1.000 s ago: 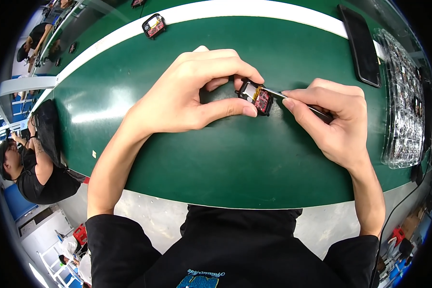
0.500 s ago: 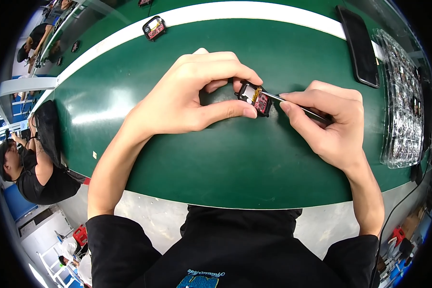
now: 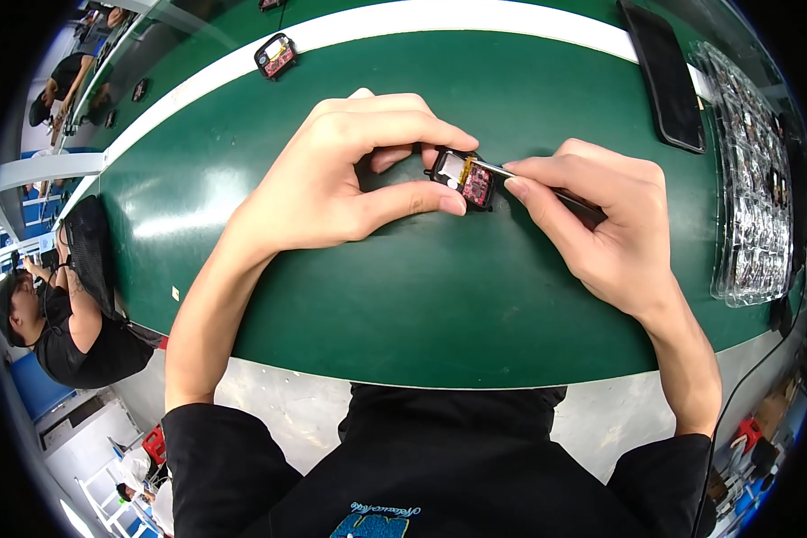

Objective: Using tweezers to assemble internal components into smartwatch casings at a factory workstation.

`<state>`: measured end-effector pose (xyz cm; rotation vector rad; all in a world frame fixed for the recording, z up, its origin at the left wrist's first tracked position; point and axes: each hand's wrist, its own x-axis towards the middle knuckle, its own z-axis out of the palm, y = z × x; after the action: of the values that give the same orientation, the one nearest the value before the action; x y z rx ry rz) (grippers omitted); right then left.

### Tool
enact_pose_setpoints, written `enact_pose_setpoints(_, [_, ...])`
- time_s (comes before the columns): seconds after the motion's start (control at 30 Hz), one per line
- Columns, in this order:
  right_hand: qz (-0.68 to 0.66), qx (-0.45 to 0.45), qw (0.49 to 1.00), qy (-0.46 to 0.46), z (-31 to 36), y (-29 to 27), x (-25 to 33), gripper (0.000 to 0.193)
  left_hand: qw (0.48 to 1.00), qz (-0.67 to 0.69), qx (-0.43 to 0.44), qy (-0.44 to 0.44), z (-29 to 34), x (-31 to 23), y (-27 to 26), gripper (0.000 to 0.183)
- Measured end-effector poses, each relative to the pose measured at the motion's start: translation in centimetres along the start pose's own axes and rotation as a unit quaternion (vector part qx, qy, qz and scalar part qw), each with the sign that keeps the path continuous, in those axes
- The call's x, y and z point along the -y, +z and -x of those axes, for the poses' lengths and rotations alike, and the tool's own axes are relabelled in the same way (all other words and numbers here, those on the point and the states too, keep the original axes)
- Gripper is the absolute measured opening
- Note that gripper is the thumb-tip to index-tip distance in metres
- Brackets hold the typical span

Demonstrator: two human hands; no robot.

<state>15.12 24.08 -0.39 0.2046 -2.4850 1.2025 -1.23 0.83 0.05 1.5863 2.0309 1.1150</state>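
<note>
My left hand [image 3: 359, 170] pinches a small black device housing [image 3: 464, 179] between thumb and fingers, over the middle of the green table. The housing lies open, showing a red circuit board, a silver-white part and a strip of yellow tape or flex between them. My right hand [image 3: 605, 224] is closed round tweezers [image 3: 493, 169], a thin metal tool with a dark rear part. Their tip touches or nearly touches the upper end of the yellow strip. Whether the tip grips anything is too small to tell.
Another open housing [image 3: 276, 57] rests on the white strip [image 3: 403, 22] along the table's far side. At the far right lie a black phone-like slab [image 3: 663, 81] and stacked clear plastic trays [image 3: 753, 179] with small parts. A person in black [image 3: 72, 314] sits at the left.
Both hands have shifted slightly left, carrying the housing and the tweezers along. The tweezers' tip stays at the yellow strip.
</note>
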Motion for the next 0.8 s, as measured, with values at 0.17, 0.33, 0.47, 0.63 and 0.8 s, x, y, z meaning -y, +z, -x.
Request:
enact_pose_setpoints(0.17, [-0.006,0.000,1.000,0.007,0.03,-0.07,0.16,0.008,1.000,0.006,0.003,-0.006,0.08,-0.09,-0.03,0.055])
enact_pose_setpoints(0.33, [-0.007,-0.009,1.000,0.012,0.09,-0.19,0.23,0.008,1.000,0.003,0.002,-0.010,0.09,-0.22,-0.01,0.054])
enact_pose_setpoints(0.47, [0.017,-0.021,0.999,0.017,0.31,-0.51,0.26,0.010,1.000,0.003,-0.005,-0.019,-0.02,-0.46,0.24,0.055])
enact_pose_setpoints(0.63, [0.039,-0.046,0.998,-0.004,0.45,-0.32,0.16,0.014,0.999,0.009,-0.025,-0.019,0.16,-0.30,0.29,0.055])
enact_pose_setpoints(0.8, [0.080,-0.035,0.995,-0.043,0.57,0.01,0.20,0.017,1.000,-0.004,-0.016,-0.012,0.02,-0.20,0.43,0.053])
